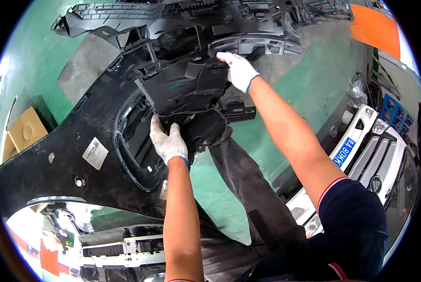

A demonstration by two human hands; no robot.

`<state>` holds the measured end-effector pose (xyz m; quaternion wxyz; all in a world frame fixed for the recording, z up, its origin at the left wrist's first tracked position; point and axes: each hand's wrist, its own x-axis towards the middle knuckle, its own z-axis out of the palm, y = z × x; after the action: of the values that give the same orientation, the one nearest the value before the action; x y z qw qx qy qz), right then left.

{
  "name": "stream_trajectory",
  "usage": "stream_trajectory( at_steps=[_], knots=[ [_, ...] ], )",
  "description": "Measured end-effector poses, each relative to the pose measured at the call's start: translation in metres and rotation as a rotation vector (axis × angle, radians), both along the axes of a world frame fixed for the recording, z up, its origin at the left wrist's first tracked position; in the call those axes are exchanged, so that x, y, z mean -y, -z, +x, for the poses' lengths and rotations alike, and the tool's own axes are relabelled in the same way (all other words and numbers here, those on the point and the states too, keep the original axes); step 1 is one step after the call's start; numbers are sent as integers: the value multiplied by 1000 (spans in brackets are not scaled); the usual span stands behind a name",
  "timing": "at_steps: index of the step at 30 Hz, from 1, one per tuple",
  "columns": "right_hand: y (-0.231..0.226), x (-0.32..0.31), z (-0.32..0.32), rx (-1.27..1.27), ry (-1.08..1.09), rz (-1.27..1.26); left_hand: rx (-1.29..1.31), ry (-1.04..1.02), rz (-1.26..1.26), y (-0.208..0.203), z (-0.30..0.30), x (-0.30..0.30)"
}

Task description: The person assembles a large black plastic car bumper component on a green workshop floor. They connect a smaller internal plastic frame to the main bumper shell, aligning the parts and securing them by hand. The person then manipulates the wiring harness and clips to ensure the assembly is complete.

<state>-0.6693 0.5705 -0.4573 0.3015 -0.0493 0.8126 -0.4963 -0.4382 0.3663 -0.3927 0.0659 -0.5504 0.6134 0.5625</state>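
A large black car bumper cover (pixel 69 155), with its inner side showing, stretches across the view. Over its recessed opening sits a ribbed black plastic panel (pixel 182 89), with a thin dark cable along its near edge. My left hand (pixel 168 141), in a white knit glove, grips that near edge with finger and thumb. At the panel's far right edge my right hand (pixel 238 73), gloved likewise, is closed with the thumb on top; its other fingers are partly hidden. A white printed label (pixel 95 153) is stuck on the bumper's left part.
More black plastic trim (pixel 140 14) lies along the far side. A cardboard box (pixel 26 129) stands on the green floor at left. At right is a white car front end (pixel 361 155) with a blue plate. My leg (pixel 253 183) is close beneath the bumper.
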Motion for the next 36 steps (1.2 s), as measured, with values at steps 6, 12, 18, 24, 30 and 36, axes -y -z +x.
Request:
stream_trajectory(
  at_steps=[6, 12, 18, 24, 30, 36],
  knots=[
    [-46, 16, 11, 333, -36, 496, 139, 88, -104, 2, -2, 3],
    [-94, 3, 69, -164, -64, 469, 122, 46, -131, 27, 11, -1],
    [-98, 17, 117, -358, -489, 741, 372, 285, -323, 8, -4, -5],
    [-65, 14, 125, -259, -524, 794, 533, 503, -463, -5, -10, -12],
    [-54, 14, 116, -40, -547, 831, 445, 557, -558, 4, 7, -14],
    [-52, 12, 118, -34, -507, 832, 376, 474, -516, 16, 14, -25]
  ],
)
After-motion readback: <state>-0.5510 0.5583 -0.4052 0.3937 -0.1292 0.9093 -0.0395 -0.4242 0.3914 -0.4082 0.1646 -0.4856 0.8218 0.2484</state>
